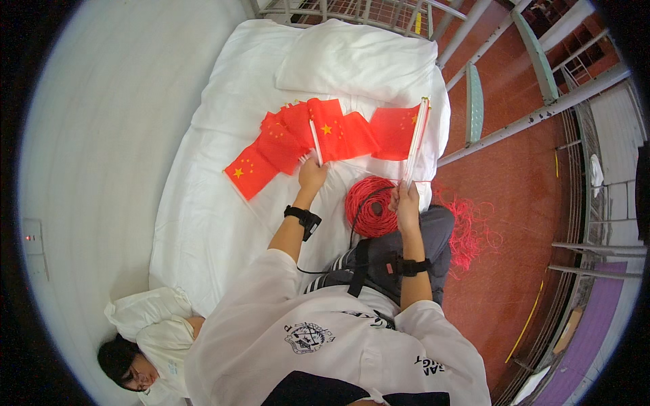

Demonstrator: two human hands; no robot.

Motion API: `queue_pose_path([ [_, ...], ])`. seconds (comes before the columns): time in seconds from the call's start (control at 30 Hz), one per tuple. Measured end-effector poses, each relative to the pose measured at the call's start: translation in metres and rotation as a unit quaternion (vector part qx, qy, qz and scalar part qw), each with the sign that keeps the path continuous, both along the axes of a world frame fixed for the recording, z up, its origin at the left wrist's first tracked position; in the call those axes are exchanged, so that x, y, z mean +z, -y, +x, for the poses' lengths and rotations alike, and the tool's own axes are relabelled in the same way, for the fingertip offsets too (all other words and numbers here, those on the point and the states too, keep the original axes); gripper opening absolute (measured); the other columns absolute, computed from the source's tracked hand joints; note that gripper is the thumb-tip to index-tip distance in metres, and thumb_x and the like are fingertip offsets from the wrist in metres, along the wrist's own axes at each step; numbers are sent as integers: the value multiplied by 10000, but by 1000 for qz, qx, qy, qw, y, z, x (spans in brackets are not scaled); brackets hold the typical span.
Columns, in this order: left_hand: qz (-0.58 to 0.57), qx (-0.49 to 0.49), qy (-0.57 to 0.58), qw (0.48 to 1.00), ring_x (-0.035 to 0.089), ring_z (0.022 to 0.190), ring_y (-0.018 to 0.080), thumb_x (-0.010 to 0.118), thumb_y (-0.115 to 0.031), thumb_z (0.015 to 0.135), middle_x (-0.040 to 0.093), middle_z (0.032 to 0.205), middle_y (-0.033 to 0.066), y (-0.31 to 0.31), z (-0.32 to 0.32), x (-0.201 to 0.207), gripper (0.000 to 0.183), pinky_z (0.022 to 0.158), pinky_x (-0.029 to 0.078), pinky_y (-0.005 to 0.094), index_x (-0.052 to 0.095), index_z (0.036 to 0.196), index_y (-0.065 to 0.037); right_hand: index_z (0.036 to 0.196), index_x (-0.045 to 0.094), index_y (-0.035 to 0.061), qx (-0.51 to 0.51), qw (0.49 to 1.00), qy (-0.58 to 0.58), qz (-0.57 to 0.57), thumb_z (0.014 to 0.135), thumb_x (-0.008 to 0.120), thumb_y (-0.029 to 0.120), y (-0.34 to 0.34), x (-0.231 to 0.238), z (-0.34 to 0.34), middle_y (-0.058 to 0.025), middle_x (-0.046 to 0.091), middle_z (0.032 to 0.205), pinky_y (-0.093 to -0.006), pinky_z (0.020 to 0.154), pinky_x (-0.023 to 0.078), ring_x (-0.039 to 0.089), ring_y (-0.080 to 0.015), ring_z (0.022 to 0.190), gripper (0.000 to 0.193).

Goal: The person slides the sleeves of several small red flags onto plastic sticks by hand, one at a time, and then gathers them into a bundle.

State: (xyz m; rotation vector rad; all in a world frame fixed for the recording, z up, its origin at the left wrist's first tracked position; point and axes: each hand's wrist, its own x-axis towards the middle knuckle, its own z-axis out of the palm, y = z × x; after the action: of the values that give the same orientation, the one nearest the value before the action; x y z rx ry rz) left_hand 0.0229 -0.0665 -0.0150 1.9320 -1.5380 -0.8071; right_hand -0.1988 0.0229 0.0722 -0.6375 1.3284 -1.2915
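At the far left a pale wall (101, 135) curves away, with a small switch plate (34, 247) on it. Low in the left corner a second person (145, 352) lies on a white pillow. A white sheet (203, 203) covers the bed, and another pillow (359, 57) lies at its head.

A row of red flags (305, 139) with yellow stars is fanned out across the sheet, overlapping one another. The left hand (311, 172) reaches to the near edge of this row, fingers closed on the white stick (315, 142) of one flag that stands up among the others. A black band sits on that wrist.

Just right of it, a coil of red string (369, 206) rests on the person's lap, touching the grey cloth there. The right hand (406, 199) is beside the coil, gripping a bundle of white sticks (414, 142) held upright, with a red flag (393, 128) spreading from its top. Loose red string (467, 230) trails off the bed edge over the red floor (501, 284). Metal bed rails (528, 115) run along the right
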Motion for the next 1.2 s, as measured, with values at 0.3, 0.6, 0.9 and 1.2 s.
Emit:
queue_pose_path([
  [0.3, 13, -28, -376, 926, 499, 481, 99, 689, -251, 728, 583, 585, 55, -9, -32, 74, 286, 447, 409, 231, 559, 626, -18, 942, 402, 36, 105, 981, -156, -36, 915, 395, 189, -2, -8, 18, -53, 476, 635, -263, 410, 361, 444, -125, 479, 155],
  [0.6, 153, -54, -411, 897, 492, 571, 86, 656, -297, 775, 524, 670, 12, -13, -71, 98, 281, 503, 404, 219, 536, 701, -54, 974, 408, -27, 160, 952, -253, -59, 916, 367, 167, -6, -12, 37, -215, 531, 752, -391, 640, 419, 545, -347, 699, 206],
  [0.9, 149, 1, -518, 842, 563, 605, 124, 671, -204, 758, 580, 687, 62, -12, -82, 83, 237, 526, 463, 243, 545, 713, -9, 1038, 392, 10, 128, 992, -1, -10, 943, 329, 194, -10, -4, 41, -106, 564, 795, -251, 509, 474, 577, -163, 634, 216],
  [1.2, 117, -15, -434, 893, 584, 553, 147, 723, -204, 708, 595, 653, 89, -11, -63, 80, 284, 461, 454, 236, 510, 633, -32, 1044, 321, 41, -13, 997, -16, -71, 943, 309, 159, -3, -6, 22, -124, 562, 850, -241, 528, 486, 605, -183, 691, 156],
])
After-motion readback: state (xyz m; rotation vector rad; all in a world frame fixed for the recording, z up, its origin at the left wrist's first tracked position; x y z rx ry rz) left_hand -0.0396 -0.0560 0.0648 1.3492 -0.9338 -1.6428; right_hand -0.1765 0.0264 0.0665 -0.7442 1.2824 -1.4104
